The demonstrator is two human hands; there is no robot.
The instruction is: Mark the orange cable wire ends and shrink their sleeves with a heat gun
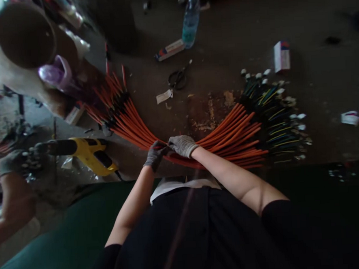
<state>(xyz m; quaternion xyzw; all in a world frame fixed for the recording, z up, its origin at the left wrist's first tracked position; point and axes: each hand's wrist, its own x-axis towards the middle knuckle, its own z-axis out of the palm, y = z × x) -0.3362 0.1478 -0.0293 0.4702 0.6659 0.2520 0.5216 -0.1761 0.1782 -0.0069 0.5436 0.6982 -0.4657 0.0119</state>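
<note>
A yellow heat gun point(89, 156) lies just left of the work, and beyond it a co-worker's gloved hand point(13, 163) comes in at the left edge. A purple plastic bag point(55, 73) sits at upper left. Farther up the dark, worn tabletop point(306, 21) lie black-handled scissors point(177, 80) with a paper tag point(164, 96) beside them, a plastic water bottle point(191, 22), a small printed box point(170, 50) and a taller white box point(281, 56).

The orange cables point(228, 133) spread across the tabletop near its front edge in two fanned sheaves, one running to the upper left and one to the right. The right sheaf ends in black sections, then thin coloured wires point(275, 116) tipped with white terminals point(297, 116). The cables are too many to count exactly, clearly dozens.

There is one heat gun, one pair of scissors, one bottle and two boxes. The left hand point(155, 155) and right hand point(183, 145), both in gray gloves, sit almost touching at the middle of the cables, each pinching them between closed fingers.
</note>
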